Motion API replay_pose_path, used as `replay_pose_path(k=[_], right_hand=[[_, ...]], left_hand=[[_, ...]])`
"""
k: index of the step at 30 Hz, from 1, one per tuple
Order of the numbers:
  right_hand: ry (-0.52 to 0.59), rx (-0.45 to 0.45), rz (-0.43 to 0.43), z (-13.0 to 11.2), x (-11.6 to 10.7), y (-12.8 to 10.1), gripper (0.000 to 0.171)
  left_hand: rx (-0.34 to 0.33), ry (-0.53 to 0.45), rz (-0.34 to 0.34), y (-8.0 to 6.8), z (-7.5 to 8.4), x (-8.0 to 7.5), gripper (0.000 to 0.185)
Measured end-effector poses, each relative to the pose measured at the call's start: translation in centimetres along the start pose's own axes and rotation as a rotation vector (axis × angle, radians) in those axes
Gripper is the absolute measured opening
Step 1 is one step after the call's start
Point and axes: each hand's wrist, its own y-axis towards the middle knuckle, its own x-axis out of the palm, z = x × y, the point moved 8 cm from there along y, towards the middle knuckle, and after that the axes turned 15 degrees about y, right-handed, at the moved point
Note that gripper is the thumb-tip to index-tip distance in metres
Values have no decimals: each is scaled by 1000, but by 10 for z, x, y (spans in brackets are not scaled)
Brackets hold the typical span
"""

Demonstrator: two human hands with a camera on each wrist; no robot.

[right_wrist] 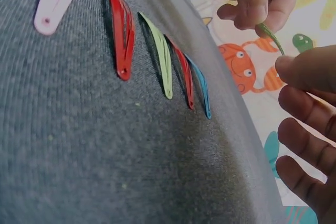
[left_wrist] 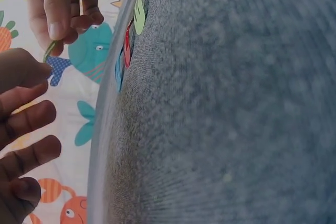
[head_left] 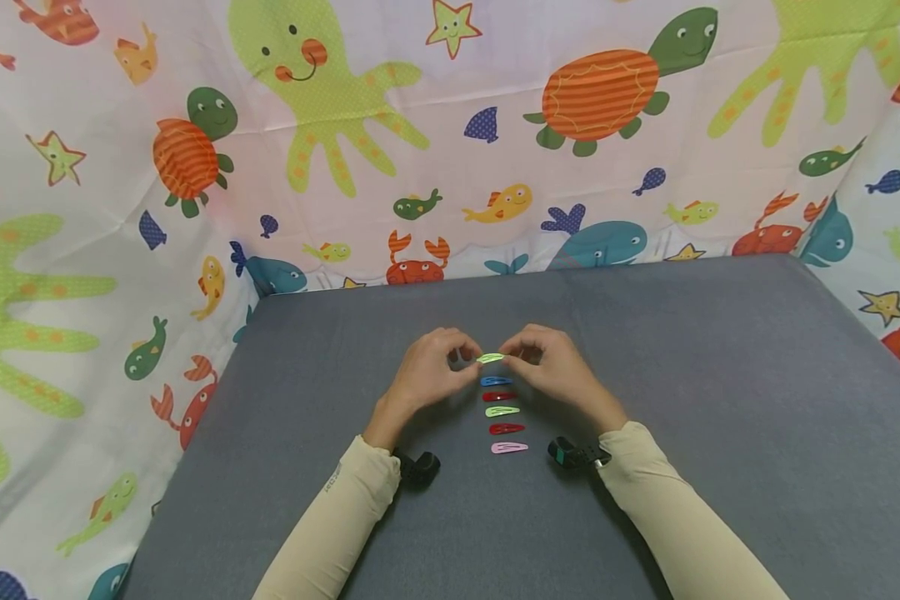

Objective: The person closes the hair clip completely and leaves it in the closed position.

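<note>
Between both hands is a light green snap hair clip (head_left: 491, 358), raised above the grey table. My left hand (head_left: 437, 367) pinches its left end between thumb and finger, while my right hand (head_left: 553, 364) pinches the right end. In the right wrist view the raised clip (right_wrist: 272, 39) shows edge-on, slightly bowed. Below the hands a column of clips lies on the table: a blue clip (head_left: 496, 381), a red clip (head_left: 499, 397), a green clip (head_left: 502, 411), another red clip (head_left: 507, 429) and a pink clip (head_left: 509, 447) nearest me.
The grey cloth-covered table (head_left: 720, 400) spreads around the column on every side. Behind it and at both sides hangs a white curtain (head_left: 487, 175) printed with sea animals. Dark wrist cameras (head_left: 420, 469) sit under both forearms, close to the nearer clips.
</note>
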Motion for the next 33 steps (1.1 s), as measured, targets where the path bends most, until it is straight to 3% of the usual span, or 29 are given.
replay_pose_path(k=[12,33], right_hand=[[-59,57,-53,16,9,8,8],[-171,153,-93,29,15,12,8]], left_hand=[[-147,-75,-129,5,-16,21,8],[-178,15,-161,8,-19,36,7]])
